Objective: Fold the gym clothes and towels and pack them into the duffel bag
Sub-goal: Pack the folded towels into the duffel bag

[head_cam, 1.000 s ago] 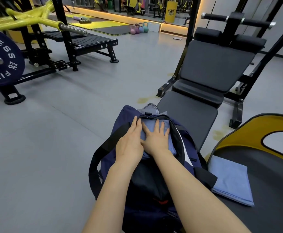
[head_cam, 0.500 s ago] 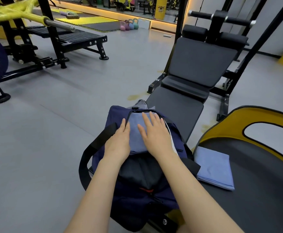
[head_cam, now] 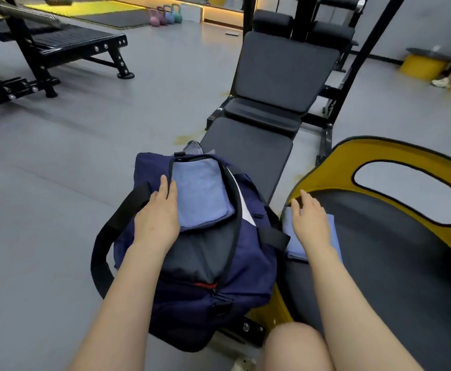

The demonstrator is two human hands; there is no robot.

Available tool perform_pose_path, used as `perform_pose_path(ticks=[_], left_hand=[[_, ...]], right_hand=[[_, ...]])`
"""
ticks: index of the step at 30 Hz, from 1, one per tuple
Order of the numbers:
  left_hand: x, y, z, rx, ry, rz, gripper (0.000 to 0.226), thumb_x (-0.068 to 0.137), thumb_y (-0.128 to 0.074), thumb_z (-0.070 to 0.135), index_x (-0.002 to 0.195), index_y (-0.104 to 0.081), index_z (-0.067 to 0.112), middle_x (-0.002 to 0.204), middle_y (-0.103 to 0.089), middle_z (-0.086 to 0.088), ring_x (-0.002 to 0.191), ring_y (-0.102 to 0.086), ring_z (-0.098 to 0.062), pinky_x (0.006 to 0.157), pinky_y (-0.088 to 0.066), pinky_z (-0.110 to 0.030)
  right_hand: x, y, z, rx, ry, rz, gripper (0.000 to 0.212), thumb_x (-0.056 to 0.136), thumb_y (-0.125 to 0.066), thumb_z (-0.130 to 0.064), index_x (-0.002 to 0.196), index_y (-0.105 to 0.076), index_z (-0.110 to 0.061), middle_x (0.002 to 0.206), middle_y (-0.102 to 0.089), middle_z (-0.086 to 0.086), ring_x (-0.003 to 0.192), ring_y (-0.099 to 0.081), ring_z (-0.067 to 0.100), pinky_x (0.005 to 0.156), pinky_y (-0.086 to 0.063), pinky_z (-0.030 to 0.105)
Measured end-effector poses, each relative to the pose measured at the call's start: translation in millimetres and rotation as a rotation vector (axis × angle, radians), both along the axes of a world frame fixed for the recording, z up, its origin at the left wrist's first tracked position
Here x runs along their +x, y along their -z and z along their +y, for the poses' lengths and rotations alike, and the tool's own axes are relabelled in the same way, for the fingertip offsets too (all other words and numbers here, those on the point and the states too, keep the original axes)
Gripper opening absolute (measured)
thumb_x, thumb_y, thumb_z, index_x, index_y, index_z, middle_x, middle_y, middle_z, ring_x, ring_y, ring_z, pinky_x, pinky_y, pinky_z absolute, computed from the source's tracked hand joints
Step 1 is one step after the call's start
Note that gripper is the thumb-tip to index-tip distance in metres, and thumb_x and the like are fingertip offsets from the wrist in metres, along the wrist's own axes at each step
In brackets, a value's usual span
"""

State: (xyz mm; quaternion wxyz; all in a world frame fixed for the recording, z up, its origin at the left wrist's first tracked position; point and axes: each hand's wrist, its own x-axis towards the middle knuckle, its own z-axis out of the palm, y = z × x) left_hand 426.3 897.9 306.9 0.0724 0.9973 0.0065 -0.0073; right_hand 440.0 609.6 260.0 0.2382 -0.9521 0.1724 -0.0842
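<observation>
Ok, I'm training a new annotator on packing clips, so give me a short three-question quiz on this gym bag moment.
1. True or false: the left hand rests on the open navy duffel bag.
2. Where is the folded blue towel that is not yet packed? A) on the floor B) on the black and yellow seat, under the right hand C) on the weight bench
3. Fill in: inside the bag, a blue towel lies on top of a ______ garment.

Key: 1 true; 2 B; 3 dark grey.
</observation>
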Motion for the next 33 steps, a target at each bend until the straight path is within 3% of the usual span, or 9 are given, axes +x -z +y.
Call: perform_pose_path(ticks=[12, 17, 20, 23, 26, 28, 30, 33], left_hand=[[-0.6, 5.2, -3.3, 0.052, -0.013, -0.048, 0.076, 0.091, -0.036, -0.003, 0.151, 0.010, 0.012, 0.160, 0.009, -0.004, 0.135, -0.035, -0.024, 0.070, -0.037, -0.027], [0.9, 7.5, -2.1, 0.080, -0.003, -0.057, 0.077, 0.092, -0.036, -0.002, 0.150, 0.012, 0.010, 0.159, 0.010, -0.005, 0.137, -0.033, -0.021, 0.067, -0.035, -0.025], [1.2, 8.4, -1.2, 0.083, 0.003, -0.060, 0.077, 0.091, -0.036, -0.003, 0.150, 0.012, 0.009, 0.160, 0.009, -0.005, 0.138, -0.032, -0.021, 0.068, -0.037, -0.025], [1.5, 7.8, -1.2, 0.083, 0.004, -0.058, 0.078, 0.091, -0.036, -0.003, 0.150, 0.012, 0.010, 0.159, 0.009, -0.006, 0.138, -0.031, -0.021, 0.069, -0.038, -0.026], [2.7, 8.5, -2.7, 0.095, 0.005, -0.059, 0.079, 0.090, -0.037, -0.003, 0.150, 0.013, 0.011, 0.160, 0.008, -0.007, 0.137, -0.032, -0.022, 0.067, -0.035, -0.026], [2.9, 9.4, -3.7, 0.105, 0.006, -0.063, 0.080, 0.089, -0.038, -0.004, 0.150, 0.012, 0.012, 0.159, 0.007, -0.007, 0.136, -0.033, -0.023, 0.067, -0.036, -0.026], [3.2, 10.2, -3.8, 0.108, 0.010, -0.070, 0.080, 0.089, -0.038, -0.003, 0.150, 0.012, 0.013, 0.159, 0.006, -0.008, 0.136, -0.033, -0.024, 0.070, -0.040, -0.028], [3.9, 10.5, -3.8, 0.097, 0.012, -0.068, 0.079, 0.090, -0.037, -0.003, 0.150, 0.011, 0.013, 0.159, 0.006, -0.008, 0.138, -0.030, -0.025, 0.079, -0.045, -0.032]], right_hand=[[-2.7, 48.8, -10.4, -0.052, 0.086, 0.383, 0.056, 0.098, -0.047, -0.034, 0.147, -0.029, -0.014, 0.145, -0.038, 0.013, 0.132, -0.032, 0.032, 0.099, -0.036, 0.041], [-6.9, 57.7, -2.1, -0.256, 0.094, 0.431, 0.040, 0.097, -0.045, -0.015, 0.136, -0.036, -0.011, 0.136, -0.038, 0.014, 0.124, -0.038, 0.030, 0.089, -0.040, 0.034], [0.5, 59.1, -2.6, -0.275, 0.094, 0.432, 0.039, 0.096, -0.046, -0.010, 0.134, -0.035, -0.010, 0.132, -0.040, 0.015, 0.120, -0.042, 0.029, 0.081, -0.042, 0.032], [7.1, 57.2, -9.5, -0.203, 0.097, 0.399, 0.054, 0.097, -0.046, -0.011, 0.145, -0.024, -0.021, 0.129, -0.044, 0.015, 0.109, -0.050, 0.031, 0.072, -0.039, 0.034], [4.4, 58.9, -18.2, -0.129, 0.093, 0.316, 0.070, 0.097, -0.039, -0.004, 0.151, -0.010, -0.038, 0.122, -0.045, 0.013, 0.076, -0.047, 0.026, 0.063, -0.035, 0.034], [-1.8, 59.8, -25.1, -0.023, 0.137, 0.235, 0.068, 0.095, -0.037, 0.000, 0.149, -0.021, -0.039, 0.123, -0.043, 0.011, 0.072, -0.044, 0.025, 0.064, -0.035, 0.034], [-9.7, 60.8, -32.3, 0.098, 0.190, 0.129, 0.060, 0.094, -0.039, -0.001, 0.145, -0.036, -0.032, 0.126, -0.043, 0.013, 0.081, -0.042, 0.022, 0.069, -0.035, 0.032], [-16.7, 65.3, -40.0, 0.178, 0.266, -0.009, 0.048, 0.096, -0.038, -0.006, 0.140, -0.043, -0.025, 0.126, -0.043, 0.015, 0.082, -0.040, 0.021, 0.072, -0.036, 0.034]])
